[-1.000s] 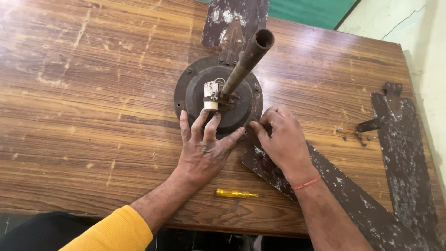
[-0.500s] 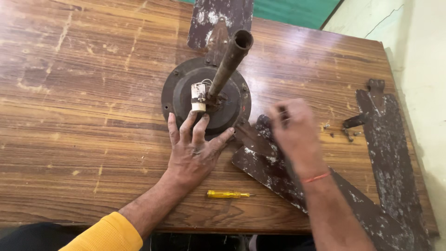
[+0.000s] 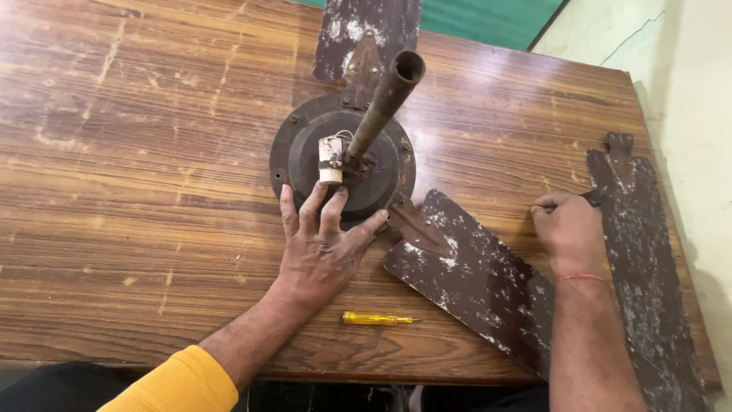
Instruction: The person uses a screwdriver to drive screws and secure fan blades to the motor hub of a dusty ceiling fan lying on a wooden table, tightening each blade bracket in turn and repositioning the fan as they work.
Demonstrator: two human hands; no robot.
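Fingers of the left hand (image 3: 324,248) are lying spread flat on the near rim of the fan motor (image 3: 343,160) at table centre; the right hand (image 3: 568,229) is closing round a dark tool handle (image 3: 595,197) at right. Being iron, the motor probably handles heavy and stiff, best gripped by its rim or pipe (image 3: 385,99).

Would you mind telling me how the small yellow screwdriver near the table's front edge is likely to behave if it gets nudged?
The yellow screwdriver looks slim and light, so a nudge would probably shift it easily. Its handle seems round, so it may roll on the smooth wooden table. It lies near the front edge and could drop off.
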